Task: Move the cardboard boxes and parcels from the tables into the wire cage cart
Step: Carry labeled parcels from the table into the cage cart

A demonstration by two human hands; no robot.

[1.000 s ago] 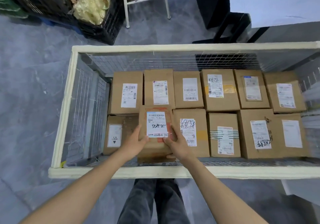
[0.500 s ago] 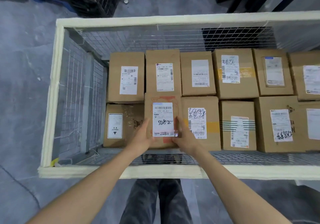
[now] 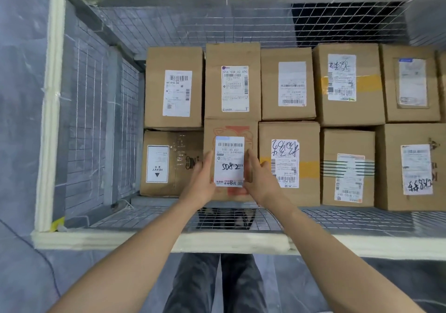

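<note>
A wire cage cart [image 3: 169,241] with a cream padded rim holds several brown cardboard boxes with white labels, in two rows. The box marked "5082" [image 3: 230,129] sits in the near row, between a box with a "HEAVY" label [image 3: 169,163] and a box with a scribbled label [image 3: 288,134]. My left hand [image 3: 199,184] lies on its top along the label's left side, fingers fairly straight. On the label's right side my right hand [image 3: 259,179] lies the same way. Both forearms reach over the near rim.
The cart's mesh walls rise on the left, far and near sides. A bare strip of mesh floor [image 3: 101,143] shows along the cart's left side. My legs [image 3: 217,286] stand against the near rim on grey floor [image 3: 21,95].
The "5082" box has gone down into the gap in the near row. My hands have shifted from its sides onto its top. The view has moved closer over the cart.
</note>
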